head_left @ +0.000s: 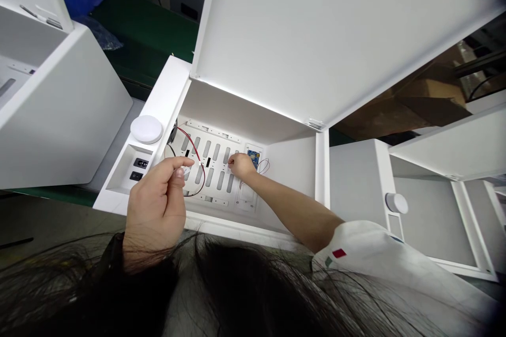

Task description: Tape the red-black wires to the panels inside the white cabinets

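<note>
An open white cabinet [322, 168] lies in front of me, its slotted white floor plate [215, 189] showing inside. Over the cabinet's near left edge, my left hand [156, 195] is closed, with a small white piece [185, 170] at its thumb and index finger. Red and black wires [196, 148] curve past those fingertips. Deeper inside, my right hand [242, 165] is closed low over the slotted plate; what its fingertips hold is too small to name. Just beyond it sits a blue circuit board [253, 156], with thin wires beside it.
The raised white lid [316, 37] stands behind the opening. A round white knob [146, 129], a power socket [141, 163] and a rocker switch [136, 175] are on the left end. Similar white cabinets stand left [63, 110] and right [356, 174]. Hair hangs across the bottom.
</note>
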`<state>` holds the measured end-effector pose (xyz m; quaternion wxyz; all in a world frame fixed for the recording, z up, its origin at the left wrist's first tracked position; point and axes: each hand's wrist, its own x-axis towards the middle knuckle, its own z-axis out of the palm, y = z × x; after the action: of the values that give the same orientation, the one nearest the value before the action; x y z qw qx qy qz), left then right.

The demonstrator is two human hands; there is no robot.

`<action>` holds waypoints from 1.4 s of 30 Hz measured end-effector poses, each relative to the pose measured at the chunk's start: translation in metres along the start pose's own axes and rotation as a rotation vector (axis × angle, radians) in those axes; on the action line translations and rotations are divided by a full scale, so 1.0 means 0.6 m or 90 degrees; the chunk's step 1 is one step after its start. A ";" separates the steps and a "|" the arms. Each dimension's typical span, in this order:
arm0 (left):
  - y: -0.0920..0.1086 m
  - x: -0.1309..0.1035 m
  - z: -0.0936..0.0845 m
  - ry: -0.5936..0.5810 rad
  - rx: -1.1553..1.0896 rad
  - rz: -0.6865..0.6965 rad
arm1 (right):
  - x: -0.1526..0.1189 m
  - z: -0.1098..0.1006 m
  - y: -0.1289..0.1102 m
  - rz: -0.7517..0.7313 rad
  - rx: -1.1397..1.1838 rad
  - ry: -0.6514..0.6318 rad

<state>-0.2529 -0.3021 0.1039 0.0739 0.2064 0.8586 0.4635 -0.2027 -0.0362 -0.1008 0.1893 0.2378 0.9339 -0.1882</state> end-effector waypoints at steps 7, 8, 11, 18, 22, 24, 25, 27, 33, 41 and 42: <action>0.005 0.000 -0.005 -0.012 0.019 -0.028 | 0.004 0.000 0.004 0.023 0.044 -0.026; 0.006 0.000 -0.006 -0.016 0.019 -0.033 | 0.003 0.002 0.004 0.025 0.041 -0.015; 0.006 0.000 -0.006 -0.015 0.015 -0.031 | -0.001 0.007 0.004 0.014 0.013 0.020; 0.003 -0.001 -0.004 -0.004 0.010 -0.018 | 0.008 0.006 0.011 -0.018 0.016 0.004; 0.004 0.000 -0.005 -0.003 0.017 -0.019 | 0.016 0.001 0.015 -0.019 0.032 -0.013; 0.005 0.000 -0.005 -0.005 0.021 -0.017 | 0.016 0.000 0.015 -0.021 0.039 -0.015; 0.005 0.000 -0.005 -0.005 0.022 -0.016 | 0.015 -0.001 0.015 -0.023 0.043 -0.014; 0.006 0.001 -0.004 -0.003 0.024 -0.016 | 0.011 0.000 0.013 -0.017 0.053 -0.016; 0.005 0.000 -0.004 -0.001 0.013 -0.021 | -0.006 0.010 0.007 0.004 0.010 0.048; 0.005 0.000 -0.004 -0.001 0.005 -0.014 | -0.010 0.019 0.011 -0.060 -0.046 0.053; 0.006 0.000 -0.004 -0.003 0.007 -0.013 | -0.009 0.017 0.012 -0.064 -0.043 0.051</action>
<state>-0.2528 -0.3022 0.1079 0.0798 0.1990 0.8628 0.4577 -0.1920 -0.0370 -0.1093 0.1501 0.1911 0.9574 -0.1561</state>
